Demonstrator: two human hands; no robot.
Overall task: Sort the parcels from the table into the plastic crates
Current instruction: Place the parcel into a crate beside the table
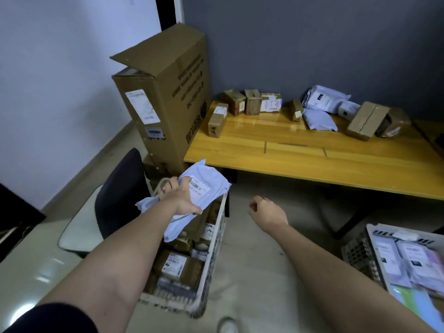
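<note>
My left hand grips a pale blue poly mailer with a barcode label, held above the white plastic crate on the floor at centre left. That crate holds several brown boxes. My right hand hangs over the bare floor with its fingers loosely curled and nothing in it. A second white crate at the lower right holds several soft mailers. On the wooden table lie several brown boxes and pale mailers along its far edge.
A tall cardboard carton stands left of the table against the wall. A dark chair sits just left of the first crate. My shoe shows at the bottom. Open floor lies between the two crates.
</note>
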